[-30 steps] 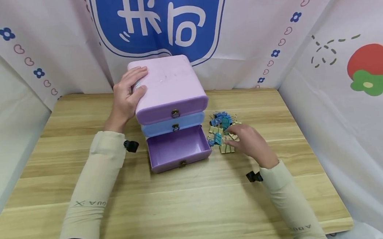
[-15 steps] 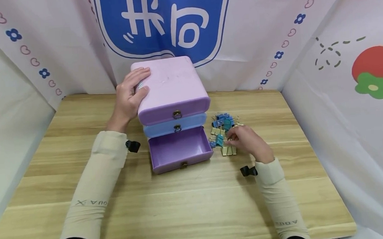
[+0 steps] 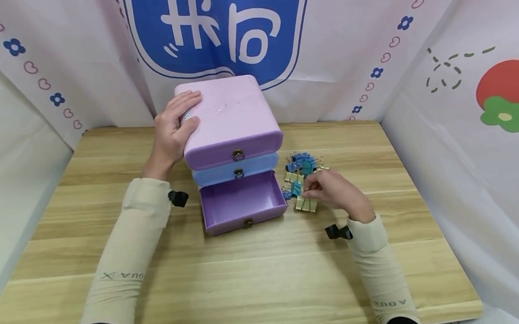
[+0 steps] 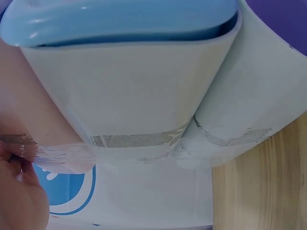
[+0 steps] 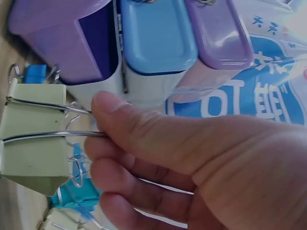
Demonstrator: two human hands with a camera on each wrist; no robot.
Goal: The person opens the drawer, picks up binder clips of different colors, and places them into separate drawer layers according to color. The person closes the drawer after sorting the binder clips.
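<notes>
My left hand [image 3: 170,130] rests on the left top edge of a pink drawer unit [image 3: 229,109], its fingers lying over the top. In the left wrist view, part of that hand [image 4: 21,196] shows beside the stacked drawer casings, which have clear tape round them. The bottom purple drawer [image 3: 228,227] is pulled out, and nothing shows inside it. Right of the unit, my right hand [image 3: 337,192] pinches the wire handles of a pale yellow binder clip [image 5: 33,129] between thumb and fingers. Its yellow body [image 3: 306,205] hangs at or just above the table; contact cannot be told.
Several binder clips [image 3: 306,166] in blue, teal and yellow lie in a pile between the unit and my right hand. The blue middle drawer [image 3: 213,175] and purple top drawer [image 3: 210,158] are closed. A printed cloth [image 3: 324,54] hangs behind the wooden table [image 3: 249,286].
My right hand has closed its thumb and fingers on the yellow binder clip's handles, and the clip has shifted slightly towards the front left. The left hand stays on the drawer unit.
</notes>
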